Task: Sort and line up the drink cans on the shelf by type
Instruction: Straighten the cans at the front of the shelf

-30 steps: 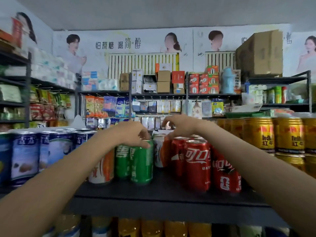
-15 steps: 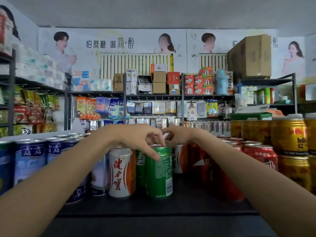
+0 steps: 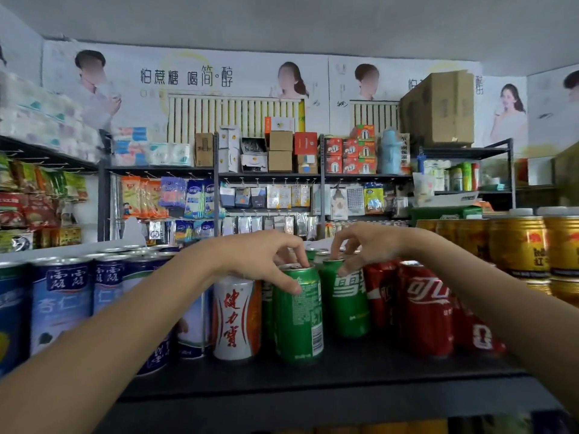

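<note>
On the dark shelf [image 3: 344, 371] stand drink cans in groups. My left hand [image 3: 263, 258] grips the top of a green can [image 3: 299, 317] at the front, thumb down its side. Just right of it, my right hand [image 3: 360, 245] holds the rim of a second green can [image 3: 347, 303] that stands slightly further back. More green cans sit behind these two, mostly hidden. A white and orange can [image 3: 233, 317] stands left of the front green can. Red cola cans [image 3: 423, 308] stand to the right.
Blue and white cans [image 3: 62, 302] fill the shelf's left end. Gold cans [image 3: 526, 245] are stacked at the right. Behind are racks of boxes and hanging packets [image 3: 266, 195]. A strip of bare shelf lies in front of the cans.
My right hand has moved onto the second green can, which now stands beside the front one. The left hand keeps its hold on the front green can. The view shifted.
</note>
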Action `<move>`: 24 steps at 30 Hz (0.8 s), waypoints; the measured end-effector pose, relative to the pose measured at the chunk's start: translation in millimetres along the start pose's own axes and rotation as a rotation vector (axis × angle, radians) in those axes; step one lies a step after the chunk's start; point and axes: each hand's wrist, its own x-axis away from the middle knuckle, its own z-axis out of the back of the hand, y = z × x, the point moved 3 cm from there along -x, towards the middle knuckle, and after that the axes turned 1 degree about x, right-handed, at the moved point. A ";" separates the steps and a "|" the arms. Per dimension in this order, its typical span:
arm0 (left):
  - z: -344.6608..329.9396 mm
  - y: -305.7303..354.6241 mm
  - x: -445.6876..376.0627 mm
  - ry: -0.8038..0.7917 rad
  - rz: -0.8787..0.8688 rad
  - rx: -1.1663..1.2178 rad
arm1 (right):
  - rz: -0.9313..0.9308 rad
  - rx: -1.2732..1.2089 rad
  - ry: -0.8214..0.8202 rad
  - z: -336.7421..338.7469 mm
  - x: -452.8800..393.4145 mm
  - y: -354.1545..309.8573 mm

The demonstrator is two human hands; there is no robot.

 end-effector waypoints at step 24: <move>29.8 -31.9 -29.5 -0.006 0.226 -0.288 | 0.066 0.203 -0.023 -5.1 -82.7 9.0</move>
